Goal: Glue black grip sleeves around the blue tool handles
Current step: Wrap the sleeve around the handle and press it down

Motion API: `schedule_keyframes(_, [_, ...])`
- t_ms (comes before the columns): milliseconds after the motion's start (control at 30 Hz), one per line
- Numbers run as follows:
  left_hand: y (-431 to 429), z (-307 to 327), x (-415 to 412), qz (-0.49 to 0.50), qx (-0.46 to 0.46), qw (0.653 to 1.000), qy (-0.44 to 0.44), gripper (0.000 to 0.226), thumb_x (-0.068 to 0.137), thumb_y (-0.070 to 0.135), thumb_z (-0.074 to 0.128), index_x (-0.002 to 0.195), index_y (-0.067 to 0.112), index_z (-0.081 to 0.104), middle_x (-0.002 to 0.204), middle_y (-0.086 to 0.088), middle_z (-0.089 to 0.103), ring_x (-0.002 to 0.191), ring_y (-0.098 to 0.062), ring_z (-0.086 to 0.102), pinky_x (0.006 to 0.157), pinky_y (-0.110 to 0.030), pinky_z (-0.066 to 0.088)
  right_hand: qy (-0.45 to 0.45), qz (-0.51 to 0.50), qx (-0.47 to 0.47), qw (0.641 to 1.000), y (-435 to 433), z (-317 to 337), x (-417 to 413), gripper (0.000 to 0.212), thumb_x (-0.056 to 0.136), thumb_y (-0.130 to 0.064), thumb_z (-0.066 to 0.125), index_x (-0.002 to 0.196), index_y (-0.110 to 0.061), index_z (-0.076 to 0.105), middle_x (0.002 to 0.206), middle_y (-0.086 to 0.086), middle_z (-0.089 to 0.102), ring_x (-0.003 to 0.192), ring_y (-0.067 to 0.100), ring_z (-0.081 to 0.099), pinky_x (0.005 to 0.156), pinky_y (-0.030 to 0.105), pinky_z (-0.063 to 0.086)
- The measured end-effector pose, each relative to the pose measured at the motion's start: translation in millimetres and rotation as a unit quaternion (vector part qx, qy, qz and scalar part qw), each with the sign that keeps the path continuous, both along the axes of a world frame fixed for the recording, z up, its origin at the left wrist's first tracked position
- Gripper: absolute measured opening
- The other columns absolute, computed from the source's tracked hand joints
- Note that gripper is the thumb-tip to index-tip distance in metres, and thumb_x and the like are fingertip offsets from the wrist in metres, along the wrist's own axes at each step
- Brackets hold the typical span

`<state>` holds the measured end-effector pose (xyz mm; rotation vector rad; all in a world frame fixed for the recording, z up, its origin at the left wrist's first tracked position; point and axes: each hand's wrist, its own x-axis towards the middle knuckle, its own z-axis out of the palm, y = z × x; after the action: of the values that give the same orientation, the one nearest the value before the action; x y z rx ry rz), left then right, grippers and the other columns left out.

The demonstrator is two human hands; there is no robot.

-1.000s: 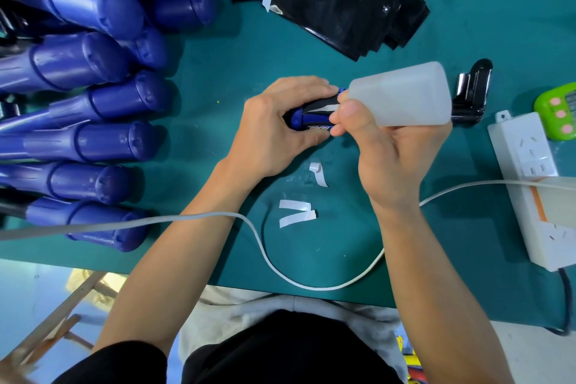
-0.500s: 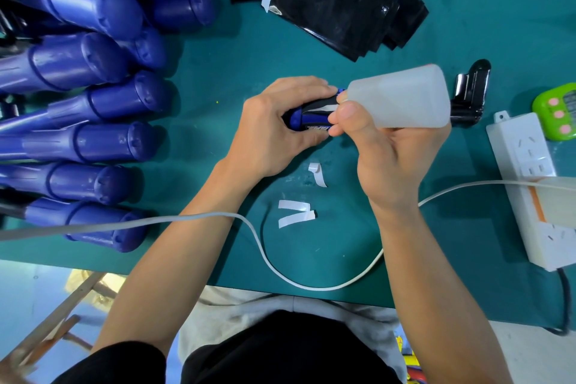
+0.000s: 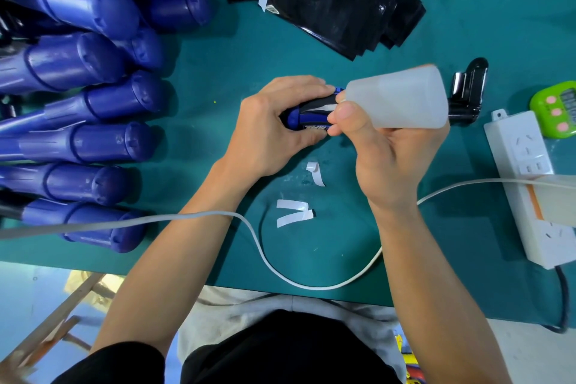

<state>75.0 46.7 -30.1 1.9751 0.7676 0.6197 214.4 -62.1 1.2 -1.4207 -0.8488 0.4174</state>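
My left hand point(image 3: 274, 125) grips a blue tool handle point(image 3: 307, 117) with a black grip sleeve partly round it, held just above the green mat point(image 3: 224, 78). My right hand point(image 3: 383, 153) holds a translucent white glue bottle point(image 3: 402, 98) on its side, its nozzle end against the handle and hidden behind my thumb. Several bare blue handles point(image 3: 93, 103) lie in rows at the left. A fanned stack of black sleeves point(image 3: 336, 0) lies at the top centre.
Three white backing strips point(image 3: 293, 212) lie on the mat below my hands. A white cable point(image 3: 280, 271) loops across the front edge. A white power strip point(image 3: 530, 184) and a green timer point(image 3: 558, 109) sit at the right, with a black clip-like part point(image 3: 467, 93) behind the bottle.
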Motion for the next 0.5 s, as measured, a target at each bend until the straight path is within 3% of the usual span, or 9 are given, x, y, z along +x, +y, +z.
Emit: schedule_keyframes(500, [0.6,0.9,-0.8,0.001,0.007,1.0,0.003,0.055,0.071,0.006,0.095,0.122,0.016,0.076,0.126,0.0,0.072,0.123,-0.015,0.065,0.107,-0.034,0.05,-0.006,-0.01,-0.013,1.0,-3.4,0.6,1.3,0.033,0.099,-0.023,0.075,0.074,-0.001,0.074,0.077,0.016,0.071,0.077,0.042,0.07,0.073,0.051,0.055])
